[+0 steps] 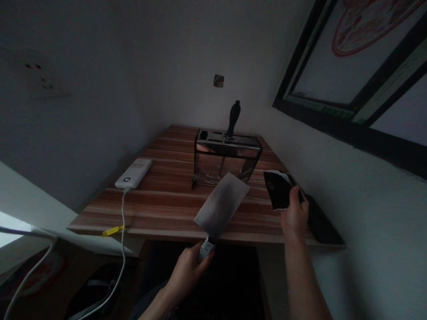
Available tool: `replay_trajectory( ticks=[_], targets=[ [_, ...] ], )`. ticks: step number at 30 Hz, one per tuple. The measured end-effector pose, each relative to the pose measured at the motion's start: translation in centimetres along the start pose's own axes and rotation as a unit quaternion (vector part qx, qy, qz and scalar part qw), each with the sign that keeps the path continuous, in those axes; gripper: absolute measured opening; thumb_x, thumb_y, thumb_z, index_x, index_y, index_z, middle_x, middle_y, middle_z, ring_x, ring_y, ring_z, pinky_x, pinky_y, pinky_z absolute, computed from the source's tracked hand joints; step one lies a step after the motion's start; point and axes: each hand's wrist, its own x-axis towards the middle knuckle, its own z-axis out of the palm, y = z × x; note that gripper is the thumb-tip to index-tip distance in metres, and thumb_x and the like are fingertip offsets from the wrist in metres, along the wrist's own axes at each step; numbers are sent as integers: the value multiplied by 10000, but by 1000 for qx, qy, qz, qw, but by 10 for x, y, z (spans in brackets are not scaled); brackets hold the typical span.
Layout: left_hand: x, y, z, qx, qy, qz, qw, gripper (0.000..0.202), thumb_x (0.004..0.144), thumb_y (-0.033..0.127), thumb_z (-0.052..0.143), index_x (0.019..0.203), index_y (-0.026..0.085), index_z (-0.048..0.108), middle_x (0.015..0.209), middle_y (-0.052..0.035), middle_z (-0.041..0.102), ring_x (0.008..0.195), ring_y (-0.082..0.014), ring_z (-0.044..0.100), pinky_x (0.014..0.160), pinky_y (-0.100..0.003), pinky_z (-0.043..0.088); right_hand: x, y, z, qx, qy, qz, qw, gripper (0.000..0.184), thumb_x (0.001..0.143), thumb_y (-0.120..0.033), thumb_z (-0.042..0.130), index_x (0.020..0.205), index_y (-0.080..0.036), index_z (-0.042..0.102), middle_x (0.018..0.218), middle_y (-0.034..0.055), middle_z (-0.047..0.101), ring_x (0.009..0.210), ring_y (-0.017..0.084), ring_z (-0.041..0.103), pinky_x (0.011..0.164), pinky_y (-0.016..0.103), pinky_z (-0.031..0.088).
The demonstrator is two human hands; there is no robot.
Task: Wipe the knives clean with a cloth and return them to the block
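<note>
My left hand [188, 269] is closed around the handle of a broad cleaver [222, 204], whose flat blade points up and away over the front edge of a wooden table [160, 200]. My right hand [295, 215] grips a black sleeve or cover [278, 189] with a white lining, held upright near the table's right side. Behind the blade stands a metal and clear knife block [227, 155] with one black-handled knife [233, 118] stuck in a slot.
A white power bank [134, 173] lies at the table's left, its white cable [122, 222] with a yellow tag hanging over the front edge. A flat black item [322, 222] lies by the right wall. A framed picture [360, 66] hangs on that wall.
</note>
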Motion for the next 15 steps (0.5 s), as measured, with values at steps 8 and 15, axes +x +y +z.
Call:
replay_trajectory(
  ticks=[8,15],
  targets=[
    [3,-10,2,9,2,3,1000,334,844,420,484,790,115,611,609,14,508,557,-114,415,518,-205,296,-17,16,-32,78,35,201,976,593,636,-553,709,1058,-143,629,1123,109,676,1098,259,603,889,372,498],
    [5,-13,2,27,12,-6,1000,420,829,478,477,866,99,656,632,-11,580,592,-149,509,547,-203,372,-40,37,-16,67,-62,293,952,540,610,-591,713,940,-164,683,1076,100,707,1132,282,584,886,348,494]
  ],
)
